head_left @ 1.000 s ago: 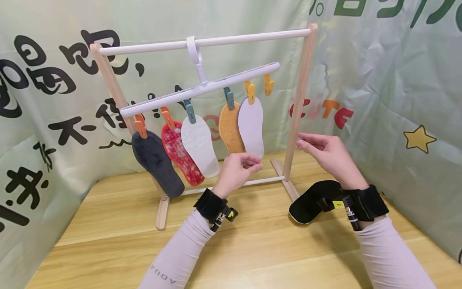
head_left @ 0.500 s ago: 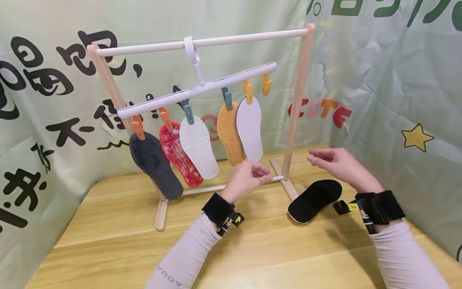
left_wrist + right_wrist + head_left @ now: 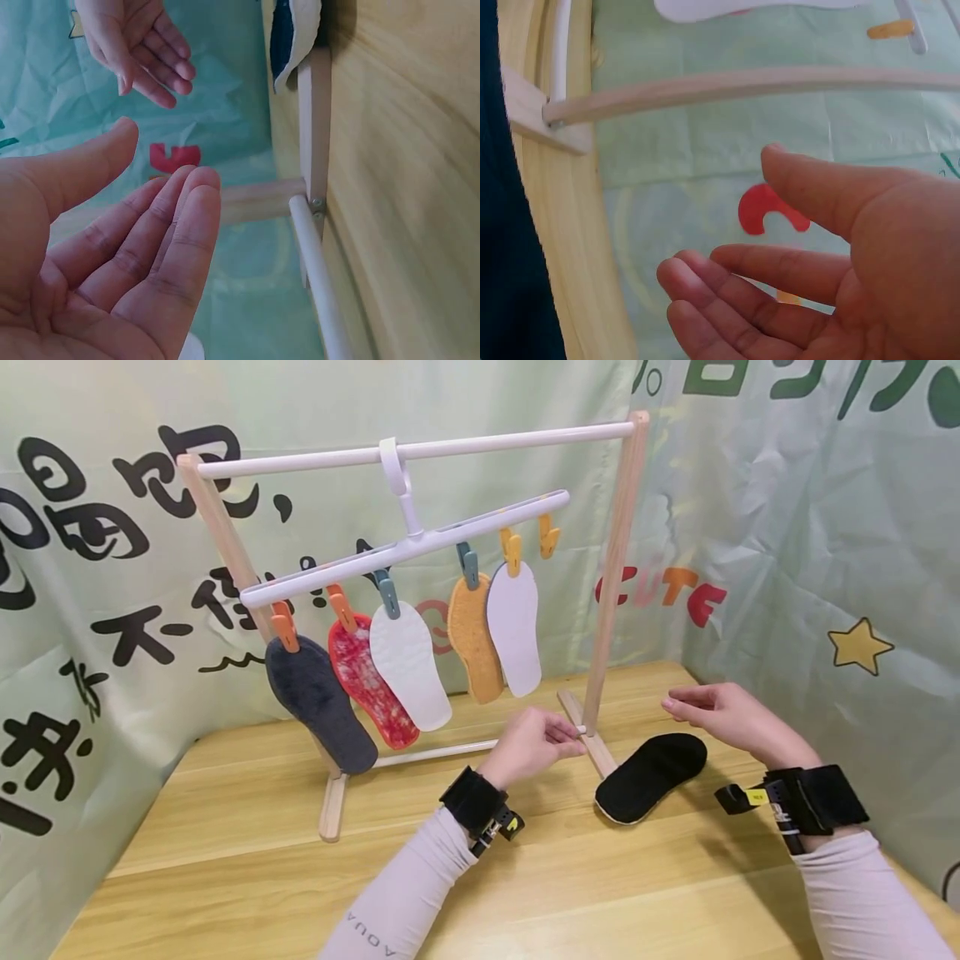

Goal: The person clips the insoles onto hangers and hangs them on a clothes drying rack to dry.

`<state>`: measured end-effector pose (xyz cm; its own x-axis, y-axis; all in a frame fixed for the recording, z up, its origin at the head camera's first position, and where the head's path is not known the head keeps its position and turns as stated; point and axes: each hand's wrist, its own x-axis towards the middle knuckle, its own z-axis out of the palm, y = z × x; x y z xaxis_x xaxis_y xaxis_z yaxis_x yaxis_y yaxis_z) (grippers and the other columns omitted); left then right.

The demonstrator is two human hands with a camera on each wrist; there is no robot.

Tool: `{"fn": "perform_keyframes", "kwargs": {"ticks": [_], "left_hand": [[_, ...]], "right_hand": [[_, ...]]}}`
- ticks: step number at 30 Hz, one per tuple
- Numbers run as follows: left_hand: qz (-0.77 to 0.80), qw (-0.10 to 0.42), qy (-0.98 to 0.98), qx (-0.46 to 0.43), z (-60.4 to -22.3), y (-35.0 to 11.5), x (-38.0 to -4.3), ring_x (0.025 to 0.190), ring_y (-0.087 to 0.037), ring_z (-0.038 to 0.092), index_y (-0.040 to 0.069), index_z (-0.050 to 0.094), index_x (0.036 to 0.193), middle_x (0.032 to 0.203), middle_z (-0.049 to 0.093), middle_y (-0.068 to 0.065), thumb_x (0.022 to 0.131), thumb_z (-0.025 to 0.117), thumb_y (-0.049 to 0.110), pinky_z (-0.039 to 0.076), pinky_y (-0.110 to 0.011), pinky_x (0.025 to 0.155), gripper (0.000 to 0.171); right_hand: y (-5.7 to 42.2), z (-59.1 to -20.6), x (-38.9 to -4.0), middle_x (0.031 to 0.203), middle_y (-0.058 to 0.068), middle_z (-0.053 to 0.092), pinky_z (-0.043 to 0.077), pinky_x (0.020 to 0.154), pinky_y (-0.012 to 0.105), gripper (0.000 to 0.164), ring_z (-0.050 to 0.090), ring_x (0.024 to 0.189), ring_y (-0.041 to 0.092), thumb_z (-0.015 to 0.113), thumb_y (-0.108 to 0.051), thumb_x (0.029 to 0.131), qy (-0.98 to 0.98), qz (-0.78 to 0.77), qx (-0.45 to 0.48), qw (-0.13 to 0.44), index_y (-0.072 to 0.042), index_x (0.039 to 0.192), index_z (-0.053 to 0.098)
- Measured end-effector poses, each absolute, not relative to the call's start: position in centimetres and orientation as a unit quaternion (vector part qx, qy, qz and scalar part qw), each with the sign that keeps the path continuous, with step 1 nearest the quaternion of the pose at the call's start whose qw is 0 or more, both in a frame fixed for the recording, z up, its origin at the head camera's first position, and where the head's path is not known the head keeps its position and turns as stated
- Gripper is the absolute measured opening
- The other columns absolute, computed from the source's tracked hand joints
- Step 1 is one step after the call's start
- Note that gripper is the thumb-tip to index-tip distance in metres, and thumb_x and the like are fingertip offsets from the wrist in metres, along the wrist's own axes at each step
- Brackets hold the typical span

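My left hand [image 3: 531, 743] hovers in front of the rack's lower bar, its fingers relaxed and nothing in them, as the left wrist view confirms. To the right, my right hand [image 3: 731, 717] is in the air above and beyond a black insole [image 3: 651, 777] that lies on the table; its fingers are loose and hold nothing. Several insoles hang by clips from a white hanger [image 3: 420, 543]: dark grey [image 3: 321, 702], red mottled [image 3: 372, 681], white [image 3: 410, 664], orange [image 3: 476, 639] and pale lilac [image 3: 514, 627]. A yellow clip [image 3: 549, 537] at the hanger's right end holds nothing.
A wooden rack with a white top bar [image 3: 510, 442] carries the hanger, which tilts up to the right. The rack's right post [image 3: 617, 568] and foot [image 3: 596, 747] stand between my hands. Printed fabric [image 3: 787, 527] encloses the wooden table [image 3: 247, 885].
Both hands have moved right and down, the left away from the pale lilac insole and the right away from the rack's post. The black insole has come into fuller view.
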<state>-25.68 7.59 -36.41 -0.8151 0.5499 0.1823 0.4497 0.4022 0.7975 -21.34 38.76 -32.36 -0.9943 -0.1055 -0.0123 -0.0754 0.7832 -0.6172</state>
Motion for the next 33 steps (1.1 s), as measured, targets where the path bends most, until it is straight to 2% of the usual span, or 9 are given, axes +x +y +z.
{"fn": "perform_keyframes", "kwargs": {"ticks": [6,13,15,22,25,31,33], "left_hand": [[0.435,0.061,0.844,0.307,-36.6,8.2,-25.4,0.072,0.003,0.066,0.003,0.082,0.105,0.094,0.083,-0.007,0.093,0.086,0.016,0.052,-0.014,0.069,0.018],[0.418,0.077,0.852,0.305,-36.9,9.4,-24.9,0.075,0.001,0.068,0.003,0.081,0.103,0.096,0.083,-0.007,0.093,0.086,0.017,0.052,-0.014,0.07,0.017],[0.409,0.081,0.855,0.307,-37.1,9.6,-24.8,0.074,0.002,0.068,0.004,0.081,0.103,0.095,0.083,-0.005,0.093,0.086,0.018,0.053,-0.013,0.071,0.018],[0.389,0.087,0.863,0.31,-37.6,9.9,-24.4,0.072,0.002,0.064,0.007,0.081,0.101,0.088,0.081,0.001,0.092,0.087,0.019,0.052,-0.014,0.071,0.017],[0.381,0.082,0.866,0.313,-37.8,9.9,-24.3,0.071,0.003,0.063,0.008,0.081,0.098,0.085,0.08,0.001,0.091,0.089,0.019,0.051,-0.014,0.07,0.015],[0.365,0.086,0.871,0.317,-38.1,10.0,-24.0,0.071,0.003,0.063,0.01,0.082,0.093,0.081,0.079,0.005,0.089,0.09,0.021,0.051,-0.013,0.069,0.013],[0.362,0.091,0.873,0.315,-38.1,10.1,-23.9,0.071,0.003,0.063,0.011,0.082,0.093,0.081,0.078,0.005,0.089,0.09,0.021,0.051,-0.014,0.069,0.014]], "right_hand": [[39.7,-33.1,-21.7,0.135,0.032,0.07,0.049,0.109,0.067,0.073,0.064,0.13,0.05,0.052,-0.045,0.113,0.949,-0.31,-0.047,0.021,0.014,0.154,0.045],[40.2,-33.7,-21.9,0.147,0.038,0.057,0.049,0.108,0.068,0.069,0.057,0.135,0.057,0.057,-0.042,0.112,0.959,-0.279,-0.051,0.009,0.017,0.147,0.052],[40.4,-33.9,-21.9,0.145,0.039,0.058,0.049,0.108,0.068,0.068,0.057,0.134,0.057,0.057,-0.041,0.111,0.962,-0.267,-0.05,0.006,0.017,0.145,0.054],[41.4,-34.3,-22.0,0.142,0.042,0.059,0.05,0.105,0.068,0.071,0.057,0.131,0.06,0.058,-0.043,0.11,0.968,-0.246,-0.026,0.033,0.02,0.142,0.055],[41.7,-34.6,-22.0,0.139,0.041,0.061,0.053,0.102,0.066,0.072,0.06,0.127,0.059,0.059,-0.046,0.11,0.97,-0.237,-0.019,0.046,0.02,0.141,0.056],[42.3,-35.3,-22.1,0.127,0.036,0.07,0.056,0.094,0.058,0.065,0.069,0.11,0.046,0.062,-0.046,0.108,0.974,-0.219,-0.02,0.055,0.014,0.131,0.067],[42.5,-35.7,-22.2,0.128,0.038,0.069,0.056,0.094,0.057,0.065,0.068,0.11,0.048,0.063,-0.046,0.107,0.975,-0.215,-0.015,0.058,0.015,0.129,0.067]]}}
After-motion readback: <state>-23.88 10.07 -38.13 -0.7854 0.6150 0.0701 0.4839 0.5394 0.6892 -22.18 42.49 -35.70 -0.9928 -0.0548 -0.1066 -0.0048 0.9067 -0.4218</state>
